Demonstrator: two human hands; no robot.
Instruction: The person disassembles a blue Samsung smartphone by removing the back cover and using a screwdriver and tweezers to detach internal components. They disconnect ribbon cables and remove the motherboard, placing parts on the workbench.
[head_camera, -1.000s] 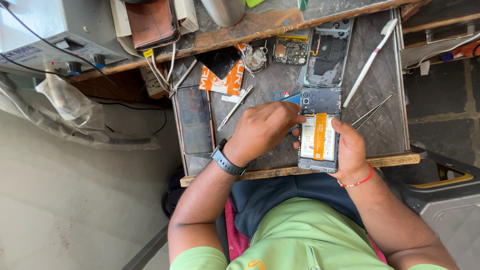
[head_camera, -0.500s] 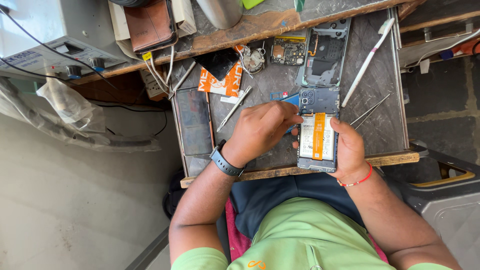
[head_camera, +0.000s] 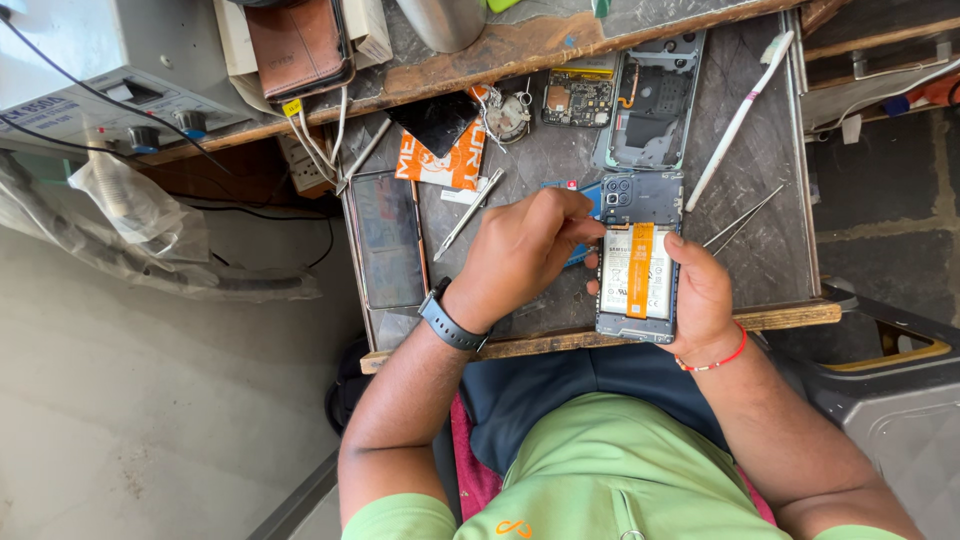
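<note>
My right hand (head_camera: 705, 300) grips the right side of an opened phone (head_camera: 640, 325) lying at the near edge of the work mat. Inside it sits a white battery (head_camera: 618, 280) with an orange strip down its middle. My left hand (head_camera: 520, 255), a dark watch on its wrist, pinches a small blue pick (head_camera: 590, 197) against the phone's left edge, close to the camera block (head_camera: 640, 198).
A second phone frame (head_camera: 655, 100) and a circuit board (head_camera: 578, 97) lie farther back. Around them are a white brush (head_camera: 738, 115), tweezers (head_camera: 468, 213), thin metal tweezers (head_camera: 745, 215), a screen panel (head_camera: 385, 240), an orange packet (head_camera: 440, 165), a brown wallet (head_camera: 300, 45) and a grey bench unit (head_camera: 90, 60).
</note>
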